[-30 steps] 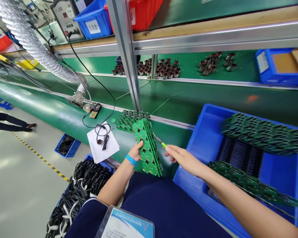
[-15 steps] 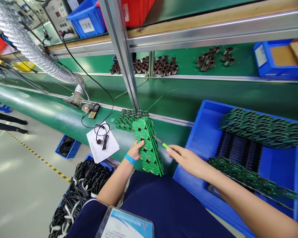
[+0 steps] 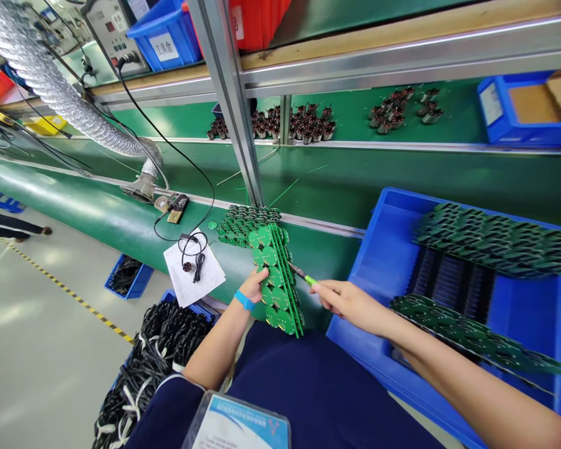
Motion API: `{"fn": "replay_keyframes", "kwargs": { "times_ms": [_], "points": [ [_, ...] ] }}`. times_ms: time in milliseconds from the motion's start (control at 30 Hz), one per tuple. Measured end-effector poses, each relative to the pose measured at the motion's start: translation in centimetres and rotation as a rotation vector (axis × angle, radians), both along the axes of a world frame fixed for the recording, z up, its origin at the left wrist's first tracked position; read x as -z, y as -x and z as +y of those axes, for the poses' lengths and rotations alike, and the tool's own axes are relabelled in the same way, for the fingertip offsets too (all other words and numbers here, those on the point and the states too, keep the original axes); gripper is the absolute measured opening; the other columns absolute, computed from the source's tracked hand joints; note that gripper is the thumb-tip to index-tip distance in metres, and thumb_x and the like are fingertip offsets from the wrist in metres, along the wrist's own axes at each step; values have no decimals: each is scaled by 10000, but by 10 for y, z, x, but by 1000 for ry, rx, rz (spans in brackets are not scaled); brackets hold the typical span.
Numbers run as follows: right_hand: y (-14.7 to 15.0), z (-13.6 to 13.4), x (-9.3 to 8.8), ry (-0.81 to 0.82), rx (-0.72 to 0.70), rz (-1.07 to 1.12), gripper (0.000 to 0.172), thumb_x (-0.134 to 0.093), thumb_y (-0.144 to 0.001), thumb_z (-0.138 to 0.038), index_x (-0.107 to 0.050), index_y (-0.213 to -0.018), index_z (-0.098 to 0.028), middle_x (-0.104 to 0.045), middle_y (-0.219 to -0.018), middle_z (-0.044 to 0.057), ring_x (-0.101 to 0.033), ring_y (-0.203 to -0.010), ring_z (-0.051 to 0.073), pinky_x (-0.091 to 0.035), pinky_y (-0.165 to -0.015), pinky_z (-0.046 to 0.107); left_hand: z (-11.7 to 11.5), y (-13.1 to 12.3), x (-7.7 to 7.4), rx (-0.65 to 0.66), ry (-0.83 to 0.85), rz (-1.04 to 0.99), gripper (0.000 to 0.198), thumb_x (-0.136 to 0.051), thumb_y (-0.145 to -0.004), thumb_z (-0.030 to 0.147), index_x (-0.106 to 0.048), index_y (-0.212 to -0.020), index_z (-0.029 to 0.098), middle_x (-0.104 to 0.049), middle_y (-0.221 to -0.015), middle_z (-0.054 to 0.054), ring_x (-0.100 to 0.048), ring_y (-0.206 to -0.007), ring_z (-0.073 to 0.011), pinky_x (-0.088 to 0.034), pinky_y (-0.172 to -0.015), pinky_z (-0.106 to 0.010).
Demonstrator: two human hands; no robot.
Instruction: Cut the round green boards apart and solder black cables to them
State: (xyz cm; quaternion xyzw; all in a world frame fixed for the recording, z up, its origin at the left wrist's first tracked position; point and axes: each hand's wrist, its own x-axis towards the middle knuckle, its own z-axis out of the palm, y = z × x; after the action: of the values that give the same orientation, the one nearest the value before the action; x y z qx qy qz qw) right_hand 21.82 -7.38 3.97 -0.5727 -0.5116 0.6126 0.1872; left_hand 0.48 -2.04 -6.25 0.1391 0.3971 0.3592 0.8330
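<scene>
My left hand (image 3: 254,285) grips a stack of green circuit-board panels (image 3: 277,284) made of round boards, held upright on edge over my lap. My right hand (image 3: 343,300) is closed on a small tool with a green handle (image 3: 305,277); its dark tip touches the right edge of the stack. A pile of loose round green boards (image 3: 243,223) lies on the green bench just beyond the stack.
A blue bin (image 3: 383,262) at my right holds rows of green board panels (image 3: 495,240). White paper with a small cable (image 3: 194,265), a fume hose (image 3: 65,93), bins of black cables (image 3: 159,349) and small motors (image 3: 303,128) on the far shelf surround me.
The panel stack and both hands shifted slightly; the tool tip moved in against the stack's right edge. A person's legs at far left moved further out of view.
</scene>
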Motion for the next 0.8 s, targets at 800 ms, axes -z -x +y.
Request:
{"fn": "replay_keyframes", "kwargs": {
  "times_ms": [800],
  "points": [
    [-22, 52, 7, 262, 354, 102, 325, -496, -787, -480, -550, -868, -170, -613, -778, 78, -526, -608, 163, -453, -617, 316, -8, -3, 26, -2, 79, -60, 364, -713, -701, 397, -631, -928, 124, -698, -834, -95, -659, -878, -262, -503, -850, -395]
  ]
}}
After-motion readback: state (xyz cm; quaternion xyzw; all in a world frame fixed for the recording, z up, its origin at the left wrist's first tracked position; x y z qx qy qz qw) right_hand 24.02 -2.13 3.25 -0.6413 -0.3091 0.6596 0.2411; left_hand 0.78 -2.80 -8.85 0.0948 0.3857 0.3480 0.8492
